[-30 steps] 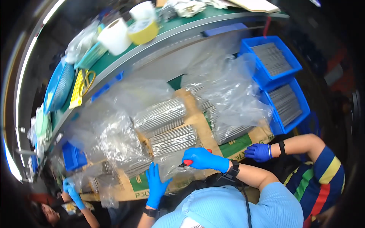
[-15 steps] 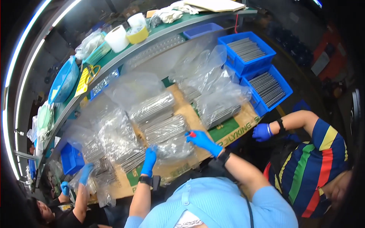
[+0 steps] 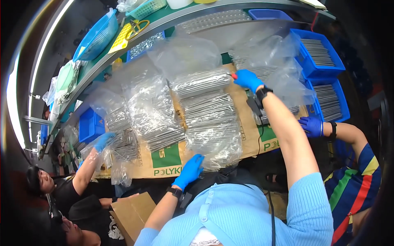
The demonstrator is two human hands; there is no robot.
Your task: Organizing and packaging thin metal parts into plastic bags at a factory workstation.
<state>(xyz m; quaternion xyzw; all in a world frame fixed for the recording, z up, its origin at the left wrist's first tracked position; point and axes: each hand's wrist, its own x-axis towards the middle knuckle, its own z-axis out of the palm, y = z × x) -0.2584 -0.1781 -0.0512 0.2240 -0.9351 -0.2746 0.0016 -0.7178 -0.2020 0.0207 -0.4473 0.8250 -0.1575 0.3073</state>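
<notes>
In a blue glove, my right hand (image 3: 248, 80) is closed around a small red-ended tool (image 3: 234, 76), its exact kind too small to make out. It is at the right end of the farthest row of thin metal rods (image 3: 201, 81) in the middle stack. More bundled rods (image 3: 208, 107) lie nearer me, wrapped in a clear plastic bag (image 3: 215, 143). At the bag's near left corner, my left hand (image 3: 189, 170), also gloved in blue, has its fingers bent together on the film.
Bagged rods (image 3: 152, 110) lie left of the middle stack. Two blue bins of rods (image 3: 320, 51) stand at the far right. Co-workers' gloved hands are at left (image 3: 104, 141) and right (image 3: 312, 126). Brown printed card (image 3: 250, 141) covers the table below a raised shelf (image 3: 160, 26).
My right hand has moved away from me with the red-ended tool, to the far row's right end. My left hand has come to the bag's near corner. The whole view has shifted.
</notes>
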